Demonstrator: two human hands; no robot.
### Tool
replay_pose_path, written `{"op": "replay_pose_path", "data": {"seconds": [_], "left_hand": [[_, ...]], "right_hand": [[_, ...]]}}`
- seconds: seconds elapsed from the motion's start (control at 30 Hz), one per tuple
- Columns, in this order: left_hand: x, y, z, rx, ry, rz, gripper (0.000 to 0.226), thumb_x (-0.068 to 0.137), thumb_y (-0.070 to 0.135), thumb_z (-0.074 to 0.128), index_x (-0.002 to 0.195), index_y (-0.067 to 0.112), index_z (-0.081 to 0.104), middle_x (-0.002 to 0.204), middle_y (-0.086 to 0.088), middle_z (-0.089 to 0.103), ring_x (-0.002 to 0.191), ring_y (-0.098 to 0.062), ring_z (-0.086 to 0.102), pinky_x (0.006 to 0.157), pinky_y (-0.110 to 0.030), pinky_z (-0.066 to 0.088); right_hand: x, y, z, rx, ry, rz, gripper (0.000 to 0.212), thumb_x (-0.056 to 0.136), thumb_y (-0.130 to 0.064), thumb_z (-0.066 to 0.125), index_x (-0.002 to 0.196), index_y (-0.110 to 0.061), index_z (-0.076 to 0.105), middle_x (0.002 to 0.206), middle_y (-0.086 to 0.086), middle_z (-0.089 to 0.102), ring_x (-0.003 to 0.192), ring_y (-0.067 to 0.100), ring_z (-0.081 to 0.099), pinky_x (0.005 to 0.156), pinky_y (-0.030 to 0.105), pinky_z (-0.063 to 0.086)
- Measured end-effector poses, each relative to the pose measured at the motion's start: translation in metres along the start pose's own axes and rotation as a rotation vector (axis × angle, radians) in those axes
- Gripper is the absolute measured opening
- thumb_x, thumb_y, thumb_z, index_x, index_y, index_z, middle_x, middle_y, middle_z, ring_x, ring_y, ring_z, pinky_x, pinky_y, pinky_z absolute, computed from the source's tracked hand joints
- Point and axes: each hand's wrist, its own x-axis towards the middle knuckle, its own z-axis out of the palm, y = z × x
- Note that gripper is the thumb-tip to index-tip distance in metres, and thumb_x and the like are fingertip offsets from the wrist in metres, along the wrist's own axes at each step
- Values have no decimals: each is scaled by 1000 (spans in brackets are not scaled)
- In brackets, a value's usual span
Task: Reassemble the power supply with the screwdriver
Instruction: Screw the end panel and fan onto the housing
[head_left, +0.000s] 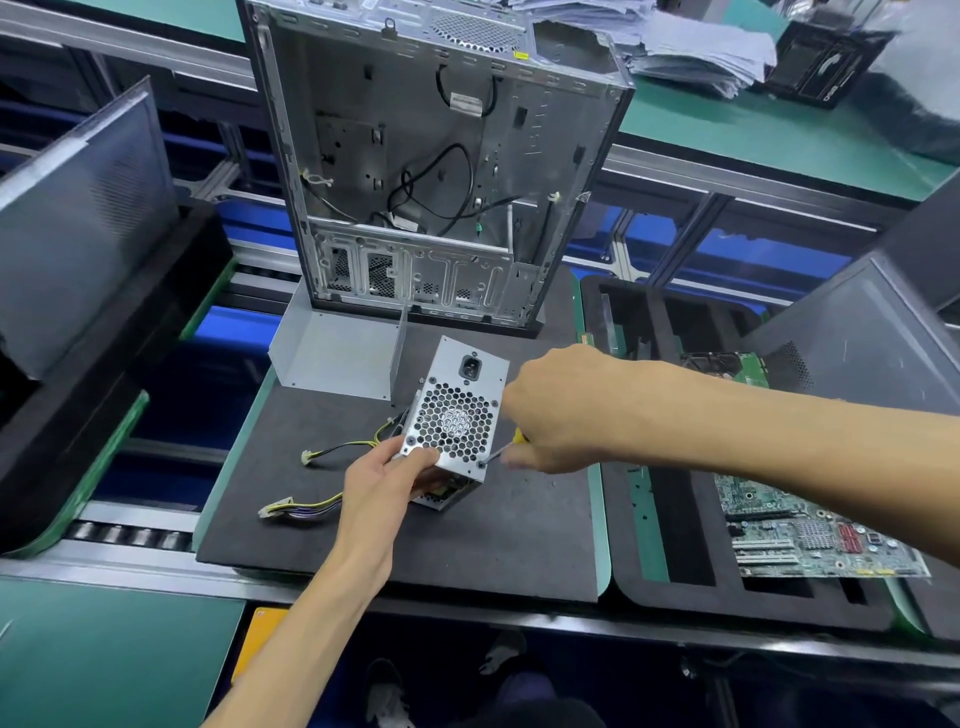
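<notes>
- Dark foam mat (519, 525) under everything.
- Left hand (387, 475) clamped on power supply (457, 415), near corner.
- Right hand (556, 410) clenched around screwdriver (501, 451); shaft slanting down-left from that fist onto corner screw (482, 464).

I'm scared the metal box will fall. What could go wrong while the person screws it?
The power supply is tipped up on the mat, steadied only by the left hand; a hard push might make it slide or topple. The screwdriver in the right hand meets the corner screw at a slant, so its tip could slip off. The loose cables beside it might get snagged.
</notes>
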Motion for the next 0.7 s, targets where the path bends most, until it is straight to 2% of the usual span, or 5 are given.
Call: {"op": "replay_pose_path", "data": {"seconds": [0.2,0.33,0.47,0.6,0.7], "left_hand": [[1,0,0,-3,-5,3,15,87,13,69,99,12,77,102,-9,78,94,-23,74,102,-47,53],[0,1,1,-6,-9,4,24,76,23,71,97,12,77,98,-10,79,90,-22,74,104,-50,52],[0,1,2,12,-14,-2,28,76,25,71,100,11,77,99,-9,79,93,-24,74,106,-51,50],[1,1,0,10,-2,1,21,79,21,69,96,13,78,99,-10,79,93,-25,74,106,-53,49],[1,1,0,8,0,-6,23,77,24,70,96,15,79,100,-8,79,95,-26,74,106,-52,50]], "right_hand": [[-3,3,-7,63,60,-21,7,94,-12,54,89,-8,52,72,2,41,56,16,39,46,29,28],[-3,3,-15,29,88,-22,31,94,-11,52,68,-13,36,69,1,37,55,16,36,48,27,27],[1,-1,-16,-30,-15,9,27,95,-14,58,70,-13,46,71,2,45,56,16,39,54,29,38],[9,2,-14,167,-218,16,25,102,-20,51,108,-8,72,89,9,69,59,21,47,50,23,34],[11,10,-10,344,-329,63,32,100,-18,45,90,-3,72,73,16,65,68,25,44,55,25,34]]}}
